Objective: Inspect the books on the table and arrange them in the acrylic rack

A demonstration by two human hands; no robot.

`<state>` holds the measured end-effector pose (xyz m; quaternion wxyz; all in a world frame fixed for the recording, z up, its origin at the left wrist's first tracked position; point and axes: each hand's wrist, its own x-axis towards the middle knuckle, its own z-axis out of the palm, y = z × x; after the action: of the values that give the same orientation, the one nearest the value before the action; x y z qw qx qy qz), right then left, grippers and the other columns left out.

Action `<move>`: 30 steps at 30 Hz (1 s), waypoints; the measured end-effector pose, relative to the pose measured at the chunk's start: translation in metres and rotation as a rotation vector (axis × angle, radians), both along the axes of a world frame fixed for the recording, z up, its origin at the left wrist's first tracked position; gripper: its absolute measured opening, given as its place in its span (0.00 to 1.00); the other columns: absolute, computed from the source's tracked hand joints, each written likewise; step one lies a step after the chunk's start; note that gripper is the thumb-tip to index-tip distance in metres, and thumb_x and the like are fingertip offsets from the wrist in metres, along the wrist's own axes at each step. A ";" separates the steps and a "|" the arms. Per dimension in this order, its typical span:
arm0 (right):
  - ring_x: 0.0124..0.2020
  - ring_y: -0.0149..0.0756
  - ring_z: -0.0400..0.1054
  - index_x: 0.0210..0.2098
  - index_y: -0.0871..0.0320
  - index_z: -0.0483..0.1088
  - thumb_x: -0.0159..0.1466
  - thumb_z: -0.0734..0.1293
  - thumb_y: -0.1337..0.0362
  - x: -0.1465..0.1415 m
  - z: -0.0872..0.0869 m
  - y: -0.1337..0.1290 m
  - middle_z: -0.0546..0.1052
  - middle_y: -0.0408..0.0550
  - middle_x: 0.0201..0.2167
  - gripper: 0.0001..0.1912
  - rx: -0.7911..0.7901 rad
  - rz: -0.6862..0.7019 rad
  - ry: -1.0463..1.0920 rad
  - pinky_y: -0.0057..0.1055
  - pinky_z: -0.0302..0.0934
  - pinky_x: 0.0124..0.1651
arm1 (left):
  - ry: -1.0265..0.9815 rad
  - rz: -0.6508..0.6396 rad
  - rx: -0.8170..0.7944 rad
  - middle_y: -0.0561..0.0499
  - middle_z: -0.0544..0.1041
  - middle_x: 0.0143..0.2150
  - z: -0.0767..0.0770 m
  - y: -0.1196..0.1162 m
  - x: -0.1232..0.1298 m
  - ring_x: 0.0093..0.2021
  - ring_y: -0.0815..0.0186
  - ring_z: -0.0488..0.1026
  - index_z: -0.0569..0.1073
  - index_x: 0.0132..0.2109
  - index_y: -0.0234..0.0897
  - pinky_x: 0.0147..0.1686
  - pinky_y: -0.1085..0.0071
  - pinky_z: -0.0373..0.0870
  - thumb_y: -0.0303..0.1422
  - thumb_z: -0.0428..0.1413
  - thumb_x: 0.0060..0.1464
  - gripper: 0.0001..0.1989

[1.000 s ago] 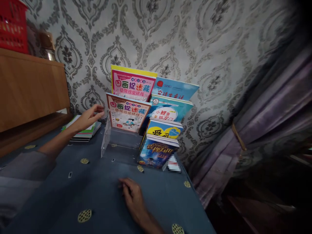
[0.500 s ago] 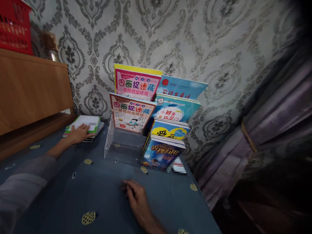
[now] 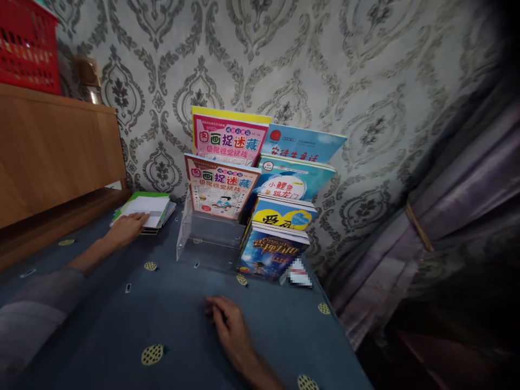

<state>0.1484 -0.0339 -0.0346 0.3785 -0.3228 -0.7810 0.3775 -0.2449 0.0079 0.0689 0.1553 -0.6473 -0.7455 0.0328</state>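
My left hand (image 3: 132, 225) is stretched out to the left, palm down, with its fingers laid across the near edge of the stack of books (image 3: 152, 203). The stack lies flat on the blue-covered table (image 3: 179, 309), its white-and-green top reaching away from my fingertips toward the patterned wall (image 3: 309, 65). My fingers are long and close to one another; I cannot tell whether the thumb pinches anything from below.

My right hand (image 3: 233, 327) is low in front of me, fingers loosely curled and holding nothing that I can see; the tips are blurred, so I cannot tell whether they meet the thumb. It is well apart from the stack, which is farther off and to its left.

Between the two, but farther back than my right hand, the clear stand (image 3: 184, 233) sits just right of the stack, not touching it. On its left side the brown-edged book (image 3: 219, 189) leans in front of the pink book (image 3: 227, 138); on its right, the dark blue book (image 3: 270, 252) is frontmost, with the front tier to its left bare.
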 end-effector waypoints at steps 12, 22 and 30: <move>0.33 0.37 0.75 0.47 0.56 0.79 0.69 0.59 0.68 -0.003 0.010 -0.002 0.81 0.49 0.33 0.17 0.053 0.028 -0.016 0.33 0.71 0.41 | 0.032 -0.085 -0.266 0.31 0.81 0.49 -0.007 -0.081 0.070 0.49 0.47 0.81 0.76 0.55 0.26 0.44 0.57 0.76 0.15 0.45 0.58 0.23; 0.38 0.36 0.76 0.51 0.56 0.77 0.69 0.59 0.70 -0.002 0.022 -0.009 0.81 0.50 0.37 0.18 0.238 0.075 0.004 0.33 0.72 0.45 | -0.132 -0.517 -0.530 0.38 0.83 0.38 -0.036 -0.162 0.177 0.38 0.51 0.82 0.80 0.44 0.31 0.40 0.59 0.76 0.17 0.51 0.53 0.17; 0.56 0.37 0.73 0.56 0.57 0.74 0.71 0.62 0.66 -0.001 0.046 -0.031 0.80 0.51 0.53 0.16 0.188 0.354 -0.180 0.35 0.66 0.62 | -0.011 -0.863 -0.361 0.29 0.81 0.48 -0.060 -0.188 0.269 0.46 0.47 0.80 0.76 0.56 0.25 0.40 0.57 0.75 0.28 0.56 0.57 0.20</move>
<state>0.1472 -0.0652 0.0118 0.2636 -0.1763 -0.8879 0.3333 0.0238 -0.1796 0.0087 0.0357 -0.9151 -0.3911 0.0913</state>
